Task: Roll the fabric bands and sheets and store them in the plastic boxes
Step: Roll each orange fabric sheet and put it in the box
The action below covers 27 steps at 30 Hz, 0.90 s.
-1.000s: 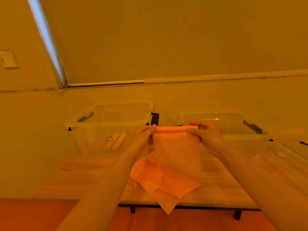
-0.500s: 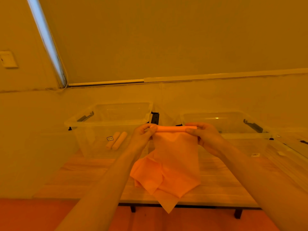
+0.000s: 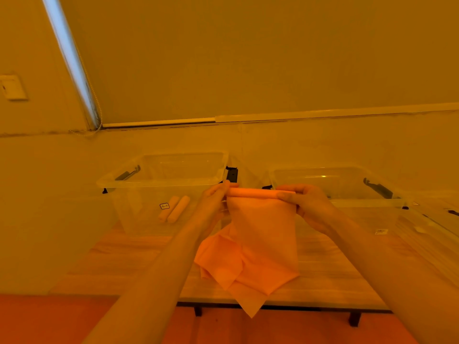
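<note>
a left hand (image 3: 213,199) and a right hand (image 3: 308,202) pinch the two ends of a partly rolled orange sheet (image 3: 260,234), its loose end draping onto the wooden surface (image 3: 330,276). at 10 o'clock, a clear box (image 3: 159,181) holds two rolls (image 3: 175,212); another box (image 3: 347,184) stands at 2 o'clock.

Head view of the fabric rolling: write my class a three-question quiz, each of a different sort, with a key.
1. True or false: the fabric sheet is fully rolled.
2. How many finished rolls lie in the left box?
3. The left hand and right hand grip: A the sheet's rolled top edge, B the right box, C the table.

Key: 1 false; 2 two; 3 A.
</note>
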Each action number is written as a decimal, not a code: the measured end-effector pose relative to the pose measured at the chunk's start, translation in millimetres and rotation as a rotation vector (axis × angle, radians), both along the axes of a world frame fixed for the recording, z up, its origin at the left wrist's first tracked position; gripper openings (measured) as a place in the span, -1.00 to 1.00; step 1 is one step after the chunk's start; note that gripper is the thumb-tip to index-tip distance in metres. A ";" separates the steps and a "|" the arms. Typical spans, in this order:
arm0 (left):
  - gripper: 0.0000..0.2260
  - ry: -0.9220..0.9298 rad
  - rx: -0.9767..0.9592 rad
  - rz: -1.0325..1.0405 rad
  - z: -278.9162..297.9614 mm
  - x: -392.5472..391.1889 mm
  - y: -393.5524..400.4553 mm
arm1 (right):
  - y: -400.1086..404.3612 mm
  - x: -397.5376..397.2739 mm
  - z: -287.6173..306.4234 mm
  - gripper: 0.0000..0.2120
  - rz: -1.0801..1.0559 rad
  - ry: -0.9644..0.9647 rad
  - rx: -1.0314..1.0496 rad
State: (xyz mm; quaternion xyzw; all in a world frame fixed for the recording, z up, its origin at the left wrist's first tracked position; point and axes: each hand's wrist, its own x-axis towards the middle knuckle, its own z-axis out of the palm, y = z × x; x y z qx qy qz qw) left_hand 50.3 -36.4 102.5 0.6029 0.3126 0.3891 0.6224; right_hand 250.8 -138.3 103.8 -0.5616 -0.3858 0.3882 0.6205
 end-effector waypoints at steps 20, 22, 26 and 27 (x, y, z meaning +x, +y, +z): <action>-0.87 0.090 0.052 0.055 -8.5 -0.4 2.4 | -0.3 3.4 -5.7 -0.86 -0.045 0.044 -0.043; -0.84 0.111 0.023 0.076 -10.4 -1.0 3.5 | -2.1 3.2 -5.1 -0.85 -0.056 0.042 -0.023; -0.88 0.112 0.036 0.080 -12.2 -1.4 3.7 | -5.6 2.0 -4.4 -0.73 -0.055 0.073 0.000; -0.89 0.105 0.040 0.089 -13.0 -1.3 4.6 | -6.1 1.3 -4.4 -0.71 -0.053 0.101 0.002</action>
